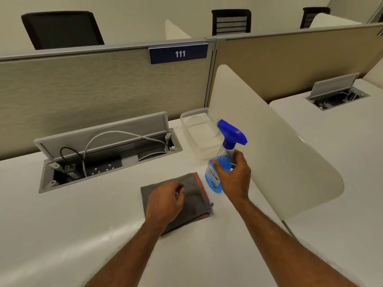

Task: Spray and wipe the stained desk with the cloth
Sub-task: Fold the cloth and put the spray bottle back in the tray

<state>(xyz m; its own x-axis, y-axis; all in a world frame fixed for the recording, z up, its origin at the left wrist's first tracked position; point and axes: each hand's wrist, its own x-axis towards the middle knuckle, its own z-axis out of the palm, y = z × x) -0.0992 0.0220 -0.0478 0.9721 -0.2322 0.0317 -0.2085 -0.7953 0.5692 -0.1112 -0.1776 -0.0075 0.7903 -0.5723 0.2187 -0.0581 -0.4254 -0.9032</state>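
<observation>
A folded grey cloth [195,195] with an orange edge lies flat on the white desk [83,214]. My left hand [165,201] rests on the cloth with its fingers curled down onto the fabric. Just right of the cloth stands a clear spray bottle [215,175] of blue liquid with a blue trigger head pointing left. My right hand [234,177] grips the bottle's body from the right side. No stain shows plainly on the desk surface.
An open cable tray [107,154] with sockets and wires is sunk into the desk at the back left. A clear plastic container [199,133] sits behind the bottle. A cream side divider [269,141] stands close on the right; a fabric partition [103,83] bounds the back.
</observation>
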